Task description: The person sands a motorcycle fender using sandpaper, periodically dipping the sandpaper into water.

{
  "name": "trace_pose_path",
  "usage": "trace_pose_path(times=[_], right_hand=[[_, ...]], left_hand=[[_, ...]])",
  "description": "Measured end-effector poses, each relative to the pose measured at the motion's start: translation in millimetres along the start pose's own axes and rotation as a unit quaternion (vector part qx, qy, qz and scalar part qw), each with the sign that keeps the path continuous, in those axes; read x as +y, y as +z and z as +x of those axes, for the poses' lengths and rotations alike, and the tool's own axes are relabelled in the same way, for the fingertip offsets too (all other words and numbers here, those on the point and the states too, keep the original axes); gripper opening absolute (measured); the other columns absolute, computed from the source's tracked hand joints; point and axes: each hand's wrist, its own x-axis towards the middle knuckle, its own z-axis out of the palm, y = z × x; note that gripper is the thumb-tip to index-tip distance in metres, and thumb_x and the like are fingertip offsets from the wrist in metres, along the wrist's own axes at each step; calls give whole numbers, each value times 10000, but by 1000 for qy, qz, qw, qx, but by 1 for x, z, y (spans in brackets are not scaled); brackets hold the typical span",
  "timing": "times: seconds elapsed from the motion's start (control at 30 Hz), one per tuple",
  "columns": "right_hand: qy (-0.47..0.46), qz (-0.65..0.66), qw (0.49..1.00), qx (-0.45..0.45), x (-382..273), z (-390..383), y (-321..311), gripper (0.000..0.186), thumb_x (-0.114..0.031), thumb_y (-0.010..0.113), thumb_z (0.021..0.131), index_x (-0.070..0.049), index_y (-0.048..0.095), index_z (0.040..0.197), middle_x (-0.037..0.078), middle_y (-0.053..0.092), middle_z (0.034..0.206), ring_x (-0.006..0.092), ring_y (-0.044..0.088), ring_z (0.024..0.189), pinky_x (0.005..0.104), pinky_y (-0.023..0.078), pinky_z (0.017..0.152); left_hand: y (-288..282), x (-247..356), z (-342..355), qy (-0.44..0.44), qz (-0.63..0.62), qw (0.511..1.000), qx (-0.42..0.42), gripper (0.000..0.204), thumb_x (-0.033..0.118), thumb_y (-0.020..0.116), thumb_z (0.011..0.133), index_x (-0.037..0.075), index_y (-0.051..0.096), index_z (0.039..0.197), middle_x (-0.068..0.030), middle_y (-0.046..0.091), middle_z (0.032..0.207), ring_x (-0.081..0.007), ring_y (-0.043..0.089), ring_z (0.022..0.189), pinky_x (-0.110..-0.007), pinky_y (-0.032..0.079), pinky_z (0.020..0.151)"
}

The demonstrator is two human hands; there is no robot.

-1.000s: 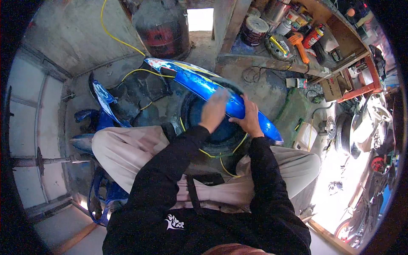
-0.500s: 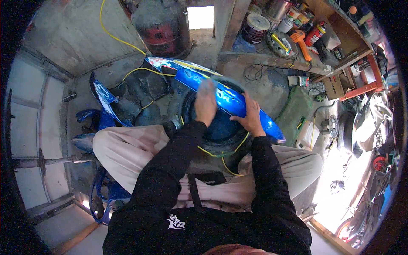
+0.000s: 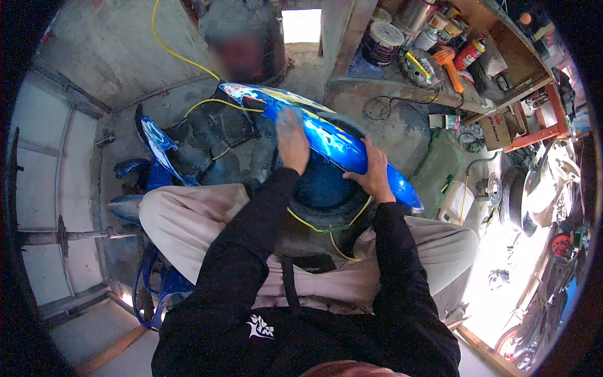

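A long, curved blue motorcycle fairing panel [image 3: 330,139], with white, red and yellow markings along its far edge, lies slantwise before me. My right hand [image 3: 375,171] grips its near edge right of the middle, thumb on the near side and fingers over the top. Against the panel's left part rests my left hand [image 3: 293,146], fingers pointing away from me. Motion blurs those fingers, and a greyish patch covers them, so I cannot make out whether something thin is under them. Beneath the panel sits a round black tyre [image 3: 301,212] with a dark blue middle.
Blue body parts [image 3: 155,141] lie at the left. A yellow hose [image 3: 182,61] runs from the wall under the panel. Cans and an orange heat gun [image 3: 447,65] fill the shelf at far right. A white jug [image 3: 453,202] stands beyond my right knee.
My left hand has slid left along the panel, away from its middle. The right hand keeps its grip. The whole view has shifted slightly.
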Motion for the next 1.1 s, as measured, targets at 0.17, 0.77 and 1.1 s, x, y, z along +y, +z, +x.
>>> trace_pose_path(times=[0.17, 0.77, 1.1], right_hand=[[1, 5, 1000, -2, 2, -1, 0, 1308, -387, 984, 607, -1, 281, 1640, 166, 522, 1567, 380, 462, 1449, 501, 282, 1231], [-3, -20, 1000, -5, 15, 0, 9, 1308, -357, 984, 596, 5, 284, 1639, 159, 515, 1569, 389, 457, 1434, 507, 272, 1244], [-16, -13, 1000, 7, 6, -3, 3, 1318, -433, 966, 614, -24, 268, 1654, 150, 505, 1578, 389, 448, 1442, 514, 268, 1243]], left_hand=[[-4, 51, -52, 71, -119, 989, -46, 575, 6, 521, 967, -97, 415, 1523, -305, 464, 1557, -468, 418, 1474, -493, 337, 1245], [-20, 80, -75, 155, -242, 947, -144, 493, 57, 563, 944, -28, 565, 1429, -241, 533, 1515, -400, 456, 1459, -481, 350, 1231], [-34, 44, -62, 68, -137, 981, -121, 463, 135, 554, 1010, -65, 544, 1428, -220, 537, 1520, -425, 453, 1435, -542, 360, 1175]])
